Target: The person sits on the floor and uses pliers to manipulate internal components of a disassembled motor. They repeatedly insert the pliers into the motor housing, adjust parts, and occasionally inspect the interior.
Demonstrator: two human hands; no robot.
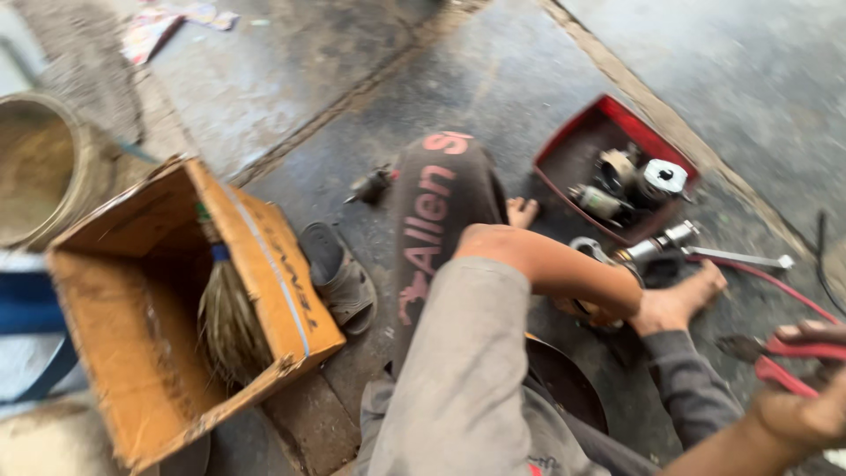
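Far left of the left hand (589,310): cardboard box (264,264) on its side w/ a broom (227,308) in it, grey sandal (339,275) just beside. Left hand is low by the bare foot (679,300), forearm hides it; can't tell how open. It's at a metal part (652,247) on the floor. Red tray (573,154) w/ engine bits beyond it. Right hand (806,397) closed round red-handled pliers (775,353).

Your count: 1 cardboard box (264,264), 1 broom (227,313) inside it, 1 red tray (573,150) with about 3 metal parts (630,181), 1 sandal (339,273), 1 pair of red-handled pliers (784,361), 1 round drum (40,167).
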